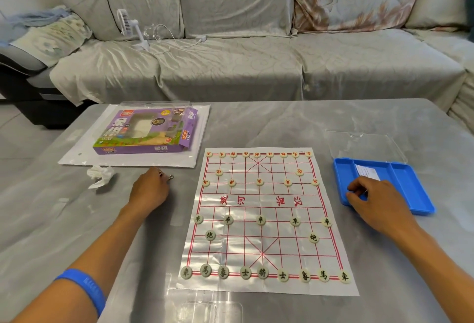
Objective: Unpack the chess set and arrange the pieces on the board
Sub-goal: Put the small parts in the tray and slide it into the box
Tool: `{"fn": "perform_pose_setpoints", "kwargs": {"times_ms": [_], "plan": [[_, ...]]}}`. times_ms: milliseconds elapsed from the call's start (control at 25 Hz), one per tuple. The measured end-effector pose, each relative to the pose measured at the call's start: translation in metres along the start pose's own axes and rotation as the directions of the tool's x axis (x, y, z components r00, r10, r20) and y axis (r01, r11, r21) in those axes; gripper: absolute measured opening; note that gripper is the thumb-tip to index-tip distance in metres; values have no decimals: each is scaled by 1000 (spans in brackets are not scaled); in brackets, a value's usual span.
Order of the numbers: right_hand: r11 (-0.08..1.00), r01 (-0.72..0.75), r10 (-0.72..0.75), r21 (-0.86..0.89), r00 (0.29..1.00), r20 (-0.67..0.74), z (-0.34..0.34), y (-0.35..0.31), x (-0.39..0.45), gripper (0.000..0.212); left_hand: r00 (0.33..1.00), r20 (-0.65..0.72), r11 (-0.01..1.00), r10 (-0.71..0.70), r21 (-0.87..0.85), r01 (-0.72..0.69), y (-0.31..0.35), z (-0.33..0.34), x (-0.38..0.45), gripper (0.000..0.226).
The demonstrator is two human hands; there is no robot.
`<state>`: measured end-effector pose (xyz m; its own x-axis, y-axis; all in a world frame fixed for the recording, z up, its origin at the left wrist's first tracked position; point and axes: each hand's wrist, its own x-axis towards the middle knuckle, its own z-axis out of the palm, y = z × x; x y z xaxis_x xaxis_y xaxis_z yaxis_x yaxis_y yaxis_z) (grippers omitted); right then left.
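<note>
The paper chess board (264, 202) lies flat on the table between my hands. Round cream pieces stand on it: red ones (259, 181) on the far half, black ones (260, 220) on the near half, with full back rows. My left hand (150, 190) rests on the table left of the board, fingers curled. A small metal object (170, 177) shows at its fingertips; I cannot tell if it is held. My right hand (372, 202) grips the near left rim of the blue tray (407, 181), which holds only a paper slip (366, 172).
The purple chess box (146, 130) lies on a white plastic sleeve (77, 153) at the far left. A crumpled tissue (100, 175) sits near it. A clear lid (364, 145) lies behind the tray. A sofa (230, 66) runs along the table's far side.
</note>
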<state>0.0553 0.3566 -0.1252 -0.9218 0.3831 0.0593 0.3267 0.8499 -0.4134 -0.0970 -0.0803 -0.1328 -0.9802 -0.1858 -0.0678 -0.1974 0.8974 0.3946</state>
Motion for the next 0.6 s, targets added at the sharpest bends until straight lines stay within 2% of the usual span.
{"fn": "perform_pose_setpoints", "kwargs": {"times_ms": [40, 80, 120, 160, 200, 240, 280, 320, 360, 440, 520, 600], "plan": [[1000, 0, 0, 0, 1000, -8, -2, -1, 0, 10, 993, 29, 944, -114, -309, 117, -1, -4, 4, 22], [1000, 11, -11, 7, 999, -35, -5, -4, 0, 5, 972, 116, 740, -205, -632, 232, 1, -10, 3, 25], [999, 28, -24, 45, 997, -76, -9, -10, -2, 2, 947, 245, 442, -209, -840, 315, 9, -19, -3, 27], [990, 25, -8, 139, 992, -123, -13, -19, -6, 6, 931, 341, 197, -132, -911, 362, 23, -26, -11, 31], [939, -39, 87, 341, 988, -128, -19, -33, -10, 9, 920, 391, 71, -32, -917, 393, 43, -31, -23, 35], [771, -170, 232, 614, 972, -22, -23, -50, -14, 11, 908, 414, 37, 69, -910, 412, 71, -33, -38, 39], [475, -340, 296, 812, 930, 216, -24, -69, -20, 16, 900, 413, 80, 142, -911, 406, 103, -31, -57, 43], [178, -487, 231, 855, 865, 445, -23, -86, -28, 25, 898, 403, 157, 176, -912, 378, 135, -23, -76, 46], [-25, -586, 122, 810, 802, 584, -20, -97, -34, 35, 903, 384, 278, 190, -904, 326, 168, -14, -99, 48], [-236, -654, -28, 719, 744, 668, -10, -105, -43, 48, 930, 317, 515, 185, -838, 182, 220, 11, -141, 52], [-417, -611, -57, 673, 757, 651, -8, -107, -48, 49, 935, 234, 601, 266, -798, 29, 249, 36, -173, 53], [-592, -499, -49, 632, 806, 590, -12, -105, -46, 42, 912, 140, 663, 385, -730, -168, 260, 54, -191, 54]]}}
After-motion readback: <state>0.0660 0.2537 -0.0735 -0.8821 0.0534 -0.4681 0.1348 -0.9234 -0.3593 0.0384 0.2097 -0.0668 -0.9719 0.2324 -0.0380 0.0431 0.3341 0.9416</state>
